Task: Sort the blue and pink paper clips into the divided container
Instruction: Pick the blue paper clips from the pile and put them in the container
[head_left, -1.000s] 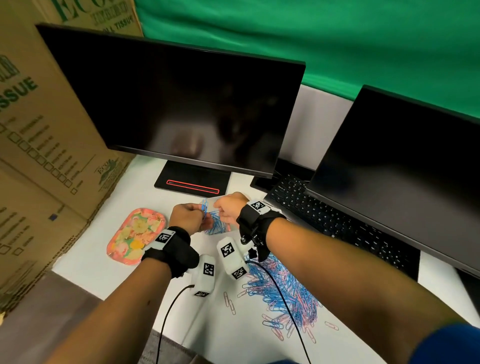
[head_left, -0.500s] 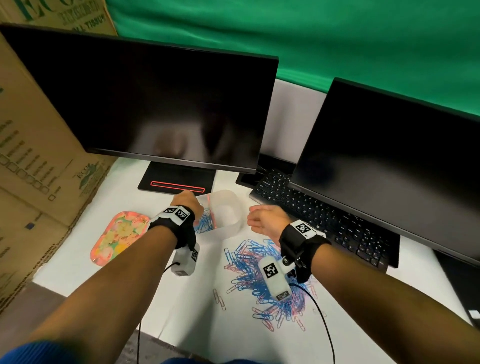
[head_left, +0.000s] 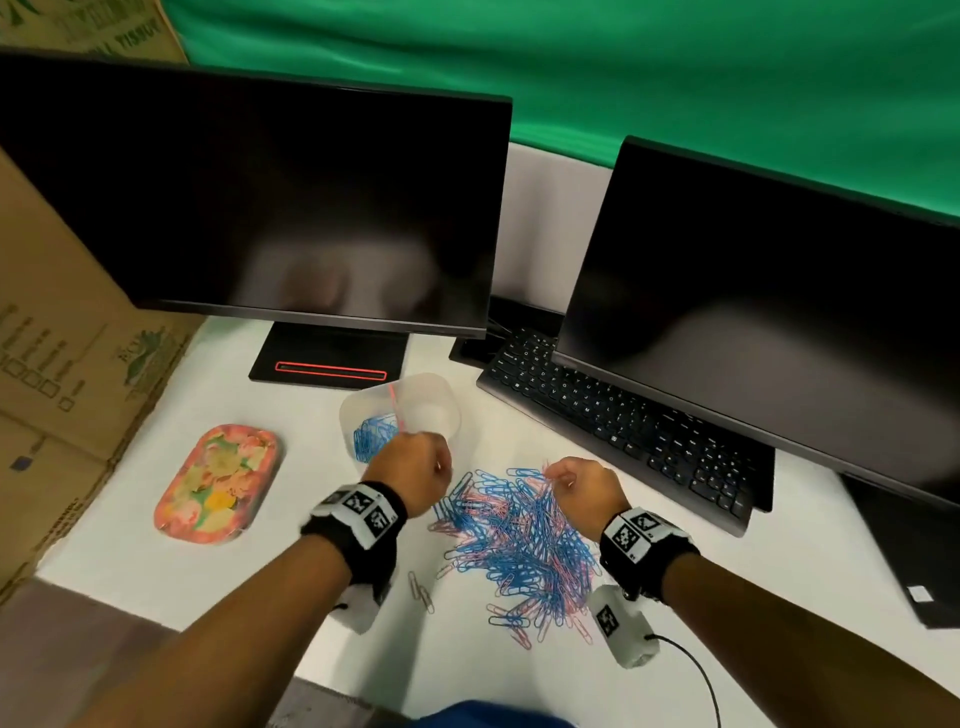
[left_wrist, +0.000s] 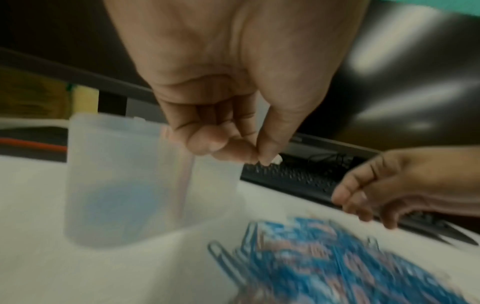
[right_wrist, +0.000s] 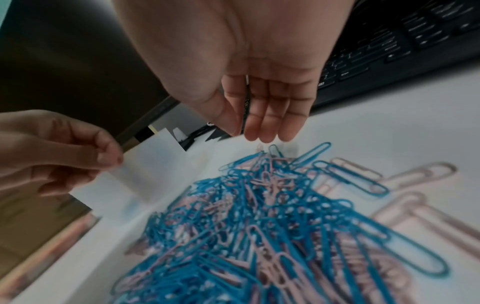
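Note:
A translucent divided container (head_left: 448, 397) stands in front of the left monitor, with blue clips (head_left: 371, 439) in its left compartment; the right one looks empty. A mixed pile of blue and pink paper clips (head_left: 519, 535) lies on the white table. My left hand (head_left: 413, 457) hovers at the container's near wall (left_wrist: 116, 174). Its fingers are curled, thumb against forefinger (left_wrist: 249, 156), and no clip shows between them. My right hand (head_left: 563, 475) hangs over the pile's far edge with fingers (right_wrist: 270, 127) straight and pointing down, holding nothing.
A flowered oval tray (head_left: 218, 483) lies left of the container. Two dark monitors (head_left: 260, 208) (head_left: 769, 312) and a black keyboard (head_left: 613, 415) line the back and right. Cardboard boxes (head_left: 62, 338) wall the left side. A few stray pink clips (head_left: 421, 592) lie near the front edge.
A second ago both hands met at the container with a blue clip. The right hand has since gone to the pile, and the left has drawn back from over the container.

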